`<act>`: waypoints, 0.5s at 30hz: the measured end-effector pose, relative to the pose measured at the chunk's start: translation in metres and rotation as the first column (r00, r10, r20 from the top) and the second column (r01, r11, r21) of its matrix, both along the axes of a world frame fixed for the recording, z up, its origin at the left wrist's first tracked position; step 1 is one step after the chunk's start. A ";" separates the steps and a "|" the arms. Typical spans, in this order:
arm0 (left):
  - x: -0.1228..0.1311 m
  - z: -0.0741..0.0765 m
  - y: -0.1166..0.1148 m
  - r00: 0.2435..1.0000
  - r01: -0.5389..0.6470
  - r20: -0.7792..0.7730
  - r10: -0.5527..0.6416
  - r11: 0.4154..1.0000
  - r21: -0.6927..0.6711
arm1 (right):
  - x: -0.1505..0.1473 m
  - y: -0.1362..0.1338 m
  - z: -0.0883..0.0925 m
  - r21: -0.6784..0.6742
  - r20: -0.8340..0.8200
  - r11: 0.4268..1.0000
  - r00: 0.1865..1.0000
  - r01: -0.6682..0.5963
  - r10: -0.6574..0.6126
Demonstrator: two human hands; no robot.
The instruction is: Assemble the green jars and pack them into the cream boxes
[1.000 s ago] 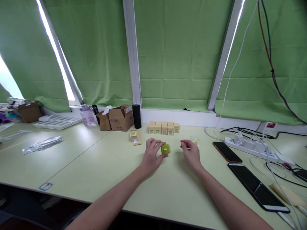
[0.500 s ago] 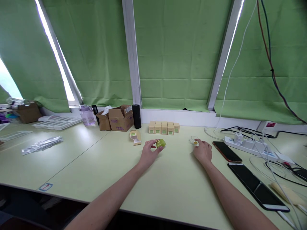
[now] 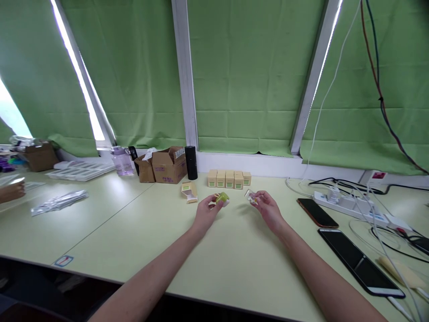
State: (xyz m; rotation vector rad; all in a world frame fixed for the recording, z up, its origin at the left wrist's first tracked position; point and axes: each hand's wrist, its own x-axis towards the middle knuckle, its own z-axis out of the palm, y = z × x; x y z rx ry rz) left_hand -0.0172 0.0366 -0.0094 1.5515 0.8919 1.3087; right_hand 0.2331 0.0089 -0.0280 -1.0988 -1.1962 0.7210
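My left hand (image 3: 207, 212) pinches a small green object (image 3: 223, 198) with a pale underside, just above the table. Across a short gap, my right hand (image 3: 268, 209) holds a small clear plastic piece (image 3: 250, 196) between thumb and fingers, with a bit of yellow showing at the fingertips. Behind both hands stands a group of small tan boxes (image 3: 229, 180) with green labels. An opened tan box (image 3: 189, 192) lies to the left of them, beyond my left hand.
Two phones (image 3: 317, 212) (image 3: 360, 261) and a white power strip (image 3: 351, 206) with cables lie at the right. Cardboard boxes (image 3: 167, 167), a black cylinder (image 3: 191, 163) and a purple bottle (image 3: 122, 161) stand at the back left. Another person's hand (image 3: 12, 192) is at the far left, near silvery packets (image 3: 59, 202).
My right hand has lifted the clear piece and moved left, closer to the green object. My left hand has tilted the green object and shifted slightly left. Another person's hand has appeared at the far left.
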 end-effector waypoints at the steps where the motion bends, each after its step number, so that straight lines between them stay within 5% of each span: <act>1: 0.000 0.001 0.000 1.000 0.007 0.017 -0.007 1.000 -0.006 | -0.007 -0.005 0.004 0.010 -0.060 0.998 0.996 -0.064 0.064; 3: -0.001 0.002 0.000 0.999 0.017 0.043 -0.017 1.000 -0.012 | -0.019 -0.017 0.011 0.033 -0.354 0.949 0.884 -0.313 0.304; 6: -0.001 0.003 0.000 0.998 0.018 0.053 -0.018 1.000 -0.003 | -0.031 -0.031 0.019 0.051 -0.520 0.882 0.741 -0.469 0.424; 15: -0.002 0.002 0.001 0.999 0.032 0.042 -0.032 0.999 -0.015 | -0.039 -0.039 0.022 0.035 -0.518 0.892 0.756 -0.450 0.401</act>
